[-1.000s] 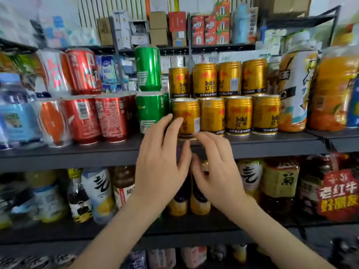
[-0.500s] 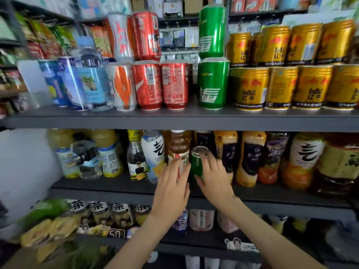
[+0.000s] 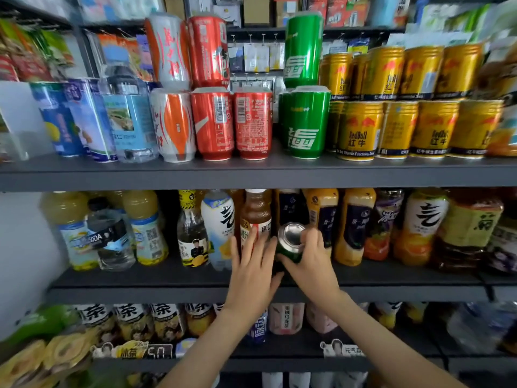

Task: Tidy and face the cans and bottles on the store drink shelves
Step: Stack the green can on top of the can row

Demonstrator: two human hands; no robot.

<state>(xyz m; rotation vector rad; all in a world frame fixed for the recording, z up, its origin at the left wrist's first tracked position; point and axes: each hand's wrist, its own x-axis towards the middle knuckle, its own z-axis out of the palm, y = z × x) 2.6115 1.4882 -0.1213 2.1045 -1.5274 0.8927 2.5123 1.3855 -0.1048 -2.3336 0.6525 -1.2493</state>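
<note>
Our left hand [image 3: 251,275] lies flat, grip wide, hiding the foot of the brown bottle [image 3: 256,214]. At three o'clock from it, our right hand [image 3: 312,264] holds the tipped green can [image 3: 289,243] in its grip over the middle shelf [image 3: 140,287], bottom hidden.

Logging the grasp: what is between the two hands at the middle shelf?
A green can, silver end facing the camera; the right hand grips it, the left hand is open beside it. Head view.

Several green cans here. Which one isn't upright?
The green can gripped by the right hand at the middle shelf, silver top tipped toward the camera. The stacked green cans on the upper shelf stand upright.
</note>
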